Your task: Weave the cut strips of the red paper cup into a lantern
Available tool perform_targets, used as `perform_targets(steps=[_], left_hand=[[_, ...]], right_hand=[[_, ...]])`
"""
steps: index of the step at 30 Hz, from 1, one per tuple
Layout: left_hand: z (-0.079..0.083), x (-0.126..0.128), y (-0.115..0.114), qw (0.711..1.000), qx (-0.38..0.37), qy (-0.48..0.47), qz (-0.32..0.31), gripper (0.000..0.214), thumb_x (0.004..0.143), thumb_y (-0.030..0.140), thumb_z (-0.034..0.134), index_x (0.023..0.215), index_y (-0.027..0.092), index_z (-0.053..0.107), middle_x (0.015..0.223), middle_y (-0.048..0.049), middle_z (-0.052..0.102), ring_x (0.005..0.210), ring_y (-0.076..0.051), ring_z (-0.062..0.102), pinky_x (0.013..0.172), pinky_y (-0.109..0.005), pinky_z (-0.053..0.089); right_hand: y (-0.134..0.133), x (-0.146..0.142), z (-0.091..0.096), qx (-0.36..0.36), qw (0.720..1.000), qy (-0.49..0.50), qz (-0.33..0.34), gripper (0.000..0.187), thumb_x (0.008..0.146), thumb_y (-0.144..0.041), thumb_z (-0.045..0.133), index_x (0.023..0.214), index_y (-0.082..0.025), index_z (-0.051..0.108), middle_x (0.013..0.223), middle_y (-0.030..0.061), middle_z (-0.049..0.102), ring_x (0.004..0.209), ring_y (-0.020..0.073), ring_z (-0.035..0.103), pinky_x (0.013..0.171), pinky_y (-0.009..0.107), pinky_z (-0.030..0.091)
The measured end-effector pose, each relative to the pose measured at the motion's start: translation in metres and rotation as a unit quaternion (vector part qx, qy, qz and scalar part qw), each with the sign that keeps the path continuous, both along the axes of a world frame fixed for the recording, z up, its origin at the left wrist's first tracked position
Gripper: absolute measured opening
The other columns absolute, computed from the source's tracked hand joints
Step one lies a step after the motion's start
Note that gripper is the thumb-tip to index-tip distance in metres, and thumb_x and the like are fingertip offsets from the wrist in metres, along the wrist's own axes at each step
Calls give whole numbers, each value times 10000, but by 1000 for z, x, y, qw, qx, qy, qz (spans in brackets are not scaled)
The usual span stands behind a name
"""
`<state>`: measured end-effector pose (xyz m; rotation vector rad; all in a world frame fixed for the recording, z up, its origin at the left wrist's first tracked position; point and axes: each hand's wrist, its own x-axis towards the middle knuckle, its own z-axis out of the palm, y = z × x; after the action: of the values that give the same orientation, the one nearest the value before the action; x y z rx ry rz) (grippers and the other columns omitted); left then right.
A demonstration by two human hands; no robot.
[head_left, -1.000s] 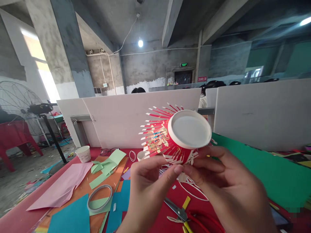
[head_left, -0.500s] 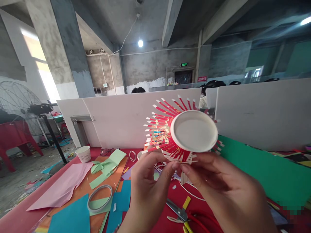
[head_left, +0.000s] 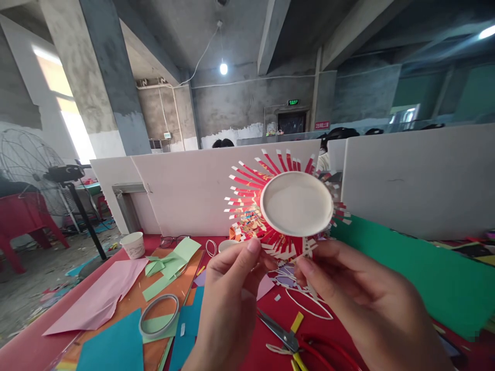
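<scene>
Above the red bench (head_left: 266,335), the right hand (head_left: 356,288) keeps a closed grip, thumb against finger, on strips (head_left: 249,176) at the lower edge of the cup (head_left: 297,203). The left hand (head_left: 232,283) is at the lower left strips; whether it pinches any, I cannot tell. The cup is held up between them, base toward the camera. Cutting looks done: its wall is slit and fanned out, and several lower strips lie crossed. The upper and left ones stand straight and uncrossed, so most of that seems left. Below lie the scissors (head_left: 289,341), in neither hand; farther left, the tape (head_left: 143,320), then a white cup (head_left: 133,246), uncut.
</scene>
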<state>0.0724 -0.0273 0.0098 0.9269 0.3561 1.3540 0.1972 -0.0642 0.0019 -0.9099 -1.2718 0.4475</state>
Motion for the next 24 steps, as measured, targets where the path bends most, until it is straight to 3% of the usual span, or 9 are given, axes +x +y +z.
perform_targets(steps=[4,12,20,24], left_hand=[[-1,1,-4,997,-56,-42,-39,131,791,202,688,722,135,777,708,-58,732,669,-132,628,689,-250,523],[1,1,-7,989,-124,-71,-45,98,736,180,729,678,110,766,656,-71,741,637,-140,652,654,-260,544],[-1,3,-8,997,-57,-33,-42,130,768,170,698,671,127,773,667,-55,768,669,-137,680,735,-248,553],[-3,7,-9,1000,-18,8,13,146,768,219,709,663,147,780,660,-43,771,670,-137,678,734,-223,544]], right_hand=[[0,0,0,-3,1000,1,-23,79,752,-312,717,781,-246,683,749,3,759,673,162,741,604,133,584],[1,-1,1,2,1000,4,-19,26,778,-270,695,803,-269,686,727,-31,750,679,137,739,606,105,569],[0,-3,-2,-2,999,27,-23,52,766,-285,709,816,-270,702,757,-6,760,698,163,744,618,139,585],[-3,-14,3,-23,993,109,-48,47,737,-314,710,743,-275,686,716,-26,729,685,139,725,633,120,569]])
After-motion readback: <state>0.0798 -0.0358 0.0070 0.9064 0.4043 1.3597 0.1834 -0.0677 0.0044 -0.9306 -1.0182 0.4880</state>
